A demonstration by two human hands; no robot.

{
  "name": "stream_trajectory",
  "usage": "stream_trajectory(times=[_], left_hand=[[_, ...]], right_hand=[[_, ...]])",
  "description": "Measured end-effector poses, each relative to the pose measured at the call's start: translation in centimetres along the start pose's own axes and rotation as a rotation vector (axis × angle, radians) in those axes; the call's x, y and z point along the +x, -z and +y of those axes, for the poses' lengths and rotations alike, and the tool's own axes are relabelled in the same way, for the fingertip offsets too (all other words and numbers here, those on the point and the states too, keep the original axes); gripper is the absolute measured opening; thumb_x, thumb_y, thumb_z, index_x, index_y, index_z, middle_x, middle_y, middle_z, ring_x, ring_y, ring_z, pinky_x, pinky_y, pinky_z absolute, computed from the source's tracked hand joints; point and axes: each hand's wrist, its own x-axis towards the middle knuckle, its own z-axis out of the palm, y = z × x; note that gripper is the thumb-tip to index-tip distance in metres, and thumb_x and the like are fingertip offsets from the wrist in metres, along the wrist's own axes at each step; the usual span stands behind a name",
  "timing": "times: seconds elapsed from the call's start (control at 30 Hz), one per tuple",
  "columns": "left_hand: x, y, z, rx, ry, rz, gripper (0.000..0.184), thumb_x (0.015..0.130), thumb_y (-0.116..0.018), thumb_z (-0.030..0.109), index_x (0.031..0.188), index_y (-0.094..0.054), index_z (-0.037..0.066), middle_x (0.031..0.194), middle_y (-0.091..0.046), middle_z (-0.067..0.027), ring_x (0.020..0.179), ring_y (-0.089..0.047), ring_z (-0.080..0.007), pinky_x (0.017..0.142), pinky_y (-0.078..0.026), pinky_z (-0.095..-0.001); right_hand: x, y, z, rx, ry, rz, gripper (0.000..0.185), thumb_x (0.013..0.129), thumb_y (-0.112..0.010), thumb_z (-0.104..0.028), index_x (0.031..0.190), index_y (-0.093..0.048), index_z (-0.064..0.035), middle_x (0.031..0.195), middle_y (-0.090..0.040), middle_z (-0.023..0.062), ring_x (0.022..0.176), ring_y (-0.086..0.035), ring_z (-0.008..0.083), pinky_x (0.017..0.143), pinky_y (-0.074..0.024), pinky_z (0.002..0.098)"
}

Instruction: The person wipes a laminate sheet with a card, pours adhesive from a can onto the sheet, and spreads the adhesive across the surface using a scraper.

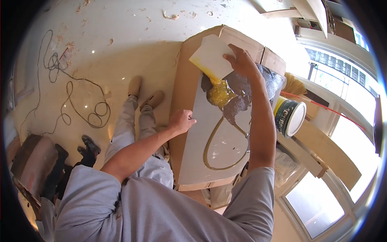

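In my right hand (242, 61) is a flat, pale rectangular card (213, 56), gripped at its upper right edge. Yellow glue coats the card's lower edge and joins a thick, shiny yellow glue blob (221, 94) below it. The blob lies on a grey sheet (197, 149), over a dark, wet-looking patch (238, 107). A looped, cord-like amber line (208, 146) runs across the sheet nearer to me. My left hand (183, 121) is closed in a loose fist by the sheet's left edge; no object shows in it.
Cardboard (180, 80) surrounds the sheet. To its right stands a bucket with a white lid (296, 119), near a curved wooden panel (330, 151). A tangled cable (90, 82) and wood shavings (170, 16) lie on the floor. Another person's dark shoe (91, 144) shows at lower left.
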Motion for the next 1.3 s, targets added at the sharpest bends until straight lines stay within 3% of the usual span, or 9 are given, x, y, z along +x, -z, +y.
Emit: stream_trajectory(times=[0.2,0.3,0.6,0.7,0.73,0.97,1.0,1.13,1.3], left_hand=[[0.0,0.1,0.2,-0.017,0.063,-0.043,0.033,0.072,-0.074,0.022,0.065,-0.053,-0.002,0.064,-0.059,-0.0195,0.059,-0.057,-0.0353,0.056,-0.045,-0.0401],[0.0,0.1,0.5,0.015,0.063,-0.038,0.030,0.073,-0.074,0.021,0.067,-0.055,-0.001,0.066,-0.060,-0.0185,0.063,-0.060,-0.0342,0.058,-0.046,-0.0415],[-0.1,0.2,0.2,0.022,0.061,-0.028,0.029,0.074,-0.073,0.022,0.068,-0.056,-0.001,0.068,-0.062,-0.0175,0.066,-0.062,-0.0329,0.060,-0.047,-0.0425],[0.0,-0.1,0.3,0.005,0.095,-0.056,0.028,0.074,-0.073,0.022,0.068,-0.057,-0.001,0.068,-0.062,-0.0173,0.066,-0.062,-0.0324,0.060,-0.047,-0.0421],[0.0,0.0,0.4,0.006,0.105,-0.065,0.028,0.074,-0.073,0.022,0.068,-0.057,-0.001,0.069,-0.062,-0.0172,0.066,-0.062,-0.0323,0.060,-0.047,-0.0420],[0.0,-0.3,-0.2,0.037,0.013,-0.009,0.032,0.071,-0.075,0.023,0.067,-0.055,-0.002,0.066,-0.061,-0.0196,0.062,-0.060,-0.0358,0.057,-0.046,-0.0407],[0.0,-0.2,-0.1,0.043,0.014,-0.011,0.032,0.071,-0.075,0.023,0.067,-0.055,-0.002,0.066,-0.061,-0.0196,0.062,-0.060,-0.0359,0.057,-0.046,-0.0407],[0.0,0.1,0.2,0.062,0.062,-0.055,0.028,0.075,-0.072,0.023,0.071,-0.059,-0.001,0.070,-0.062,-0.0178,0.068,-0.062,-0.0340,0.062,-0.048,-0.0428],[-0.1,-0.3,0.2,0.061,0.018,-0.010,0.030,0.073,-0.074,0.024,0.071,-0.058,-0.001,0.069,-0.062,-0.0192,0.067,-0.062,-0.0357,0.061,-0.048,-0.0416]], right_hand=[[1.0,0.8,0.2,0.047,-0.057,0.124,0.048,0.085,-0.064,-0.019,0.126,-0.051,0.0007,0.101,-0.064,0.0252,0.090,-0.064,0.0314,0.082,-0.0478,0.0395],[1.4,0.2,-0.5,-0.072,0.111,0.116,0.049,0.085,-0.064,-0.020,0.127,-0.050,0.0000,0.102,-0.064,0.0244,0.090,-0.064,0.0307,0.081,-0.0479,0.0386],[3.0,1.2,0.5,0.157,-0.072,0.052,0.048,0.086,-0.062,-0.024,0.128,-0.051,-0.0045,0.111,-0.061,0.0241,0.103,-0.060,0.0327,0.088,-0.0467,0.0400],[3.4,-0.5,0.6,-0.015,-0.007,0.096,0.039,0.087,-0.060,-0.029,0.118,-0.056,-0.0053,0.089,-0.066,0.0150,0.083,-0.061,0.0252,0.076,-0.0472,0.0378],[2.8,-1.0,0.4,-0.135,0.321,0.129,0.035,0.088,-0.059,-0.029,0.116,-0.057,-0.0065,0.092,-0.067,0.0148,0.083,-0.063,0.0264,0.076,-0.0472,0.0393],[2.3,1.5,-1.1,0.127,-0.165,-0.001,0.048,0.087,-0.062,-0.022,0.129,-0.050,-0.0048,0.111,-0.062,0.0229,0.099,-0.061,0.0330,0.086,-0.0476,0.0410],[2.2,0.3,-0.9,-0.086,0.111,0.170,0.049,0.085,-0.064,-0.022,0.129,-0.050,-0.0039,0.108,-0.062,0.0248,0.095,-0.063,0.0342,0.082,-0.0491,0.0400],[2.8,0.3,-0.4,0.050,-0.052,0.062,0.047,0.085,-0.062,-0.021,0.128,-0.051,-0.0033,0.104,-0.063,0.0266,0.099,-0.062,0.0353,0.084,-0.0474,0.0420],[3.1,-0.5,0.4,-0.033,0.127,0.218,0.040,0.088,-0.060,-0.028,0.118,-0.056,-0.0017,0.097,-0.064,0.0201,0.086,-0.063,0.0263,0.077,-0.0476,0.0358]])
